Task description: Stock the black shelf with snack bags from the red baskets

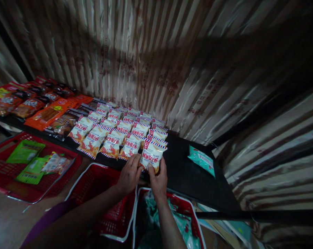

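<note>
The white bag [152,152] is at the front edge of the black shelf [183,169], at the right-hand end of the front row of other white bags [131,145]. The right hand [158,181] has its grip clamped on the white bag, thumb on the front and fingers along the right side. The left hand [130,176] is at the lower left of the white bag, fingers bent (whether that grip is closed on it too, I cannot tell). A purple sleeve [51,219] shows on the left arm.

Behind and to the left of the white bag, its lookalikes lie in several close rows. Farther left of it come dark packets [64,124], then orange packets [49,114] and brown-and-red packets [29,105]. Well to the right of the white bag, a teal packet [201,160] lies on the shelf.

Below the white bag is a red basket [187,207] with teal bags [183,223] in it, partly hidden by the right forearm. A second basket [114,214] is below and left of it, and a third basket [70,176], farther left, holds green packets [26,152].
</note>
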{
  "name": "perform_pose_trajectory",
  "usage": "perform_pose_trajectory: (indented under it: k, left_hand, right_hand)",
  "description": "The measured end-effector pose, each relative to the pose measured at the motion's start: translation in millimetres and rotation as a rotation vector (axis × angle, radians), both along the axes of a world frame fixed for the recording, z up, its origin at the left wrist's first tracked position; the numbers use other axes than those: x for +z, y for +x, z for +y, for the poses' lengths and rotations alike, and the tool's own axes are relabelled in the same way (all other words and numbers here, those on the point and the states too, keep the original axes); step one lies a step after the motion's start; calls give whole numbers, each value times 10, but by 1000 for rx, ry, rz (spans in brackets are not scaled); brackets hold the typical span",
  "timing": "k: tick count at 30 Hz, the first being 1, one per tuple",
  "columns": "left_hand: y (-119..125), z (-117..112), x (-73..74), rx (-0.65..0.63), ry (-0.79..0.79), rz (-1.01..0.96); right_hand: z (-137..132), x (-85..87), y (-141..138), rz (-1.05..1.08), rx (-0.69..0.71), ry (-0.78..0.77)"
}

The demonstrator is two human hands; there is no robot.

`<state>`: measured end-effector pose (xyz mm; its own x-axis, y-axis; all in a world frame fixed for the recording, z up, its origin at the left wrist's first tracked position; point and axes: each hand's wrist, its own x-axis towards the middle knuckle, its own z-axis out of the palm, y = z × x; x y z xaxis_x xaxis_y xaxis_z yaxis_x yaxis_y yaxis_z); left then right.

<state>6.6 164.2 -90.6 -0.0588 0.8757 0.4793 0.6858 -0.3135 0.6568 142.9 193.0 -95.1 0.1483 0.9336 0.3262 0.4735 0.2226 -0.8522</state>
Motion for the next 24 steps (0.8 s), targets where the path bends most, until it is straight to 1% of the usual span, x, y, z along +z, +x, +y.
perform_pose_trajectory:
  k: [5,8,13,18,24]
  left_hand:
    - [42,9,20,-27,6,63]
    - [68,24,13,-41,-10,79]
    - [98,42,7,-63,-30,46]
    - [103,49,9,-67,-34,19]
    - [113,69,-13,-63,-36,31]
  right_hand:
    - [-17,14,6,42,17,-49]
    - [-24,32,23,47,58,-45]
    - [-6,50,28,37,67,-6]
    - [7,85,10,19,55,-48]
    - [29,98,7,1,67,-35]
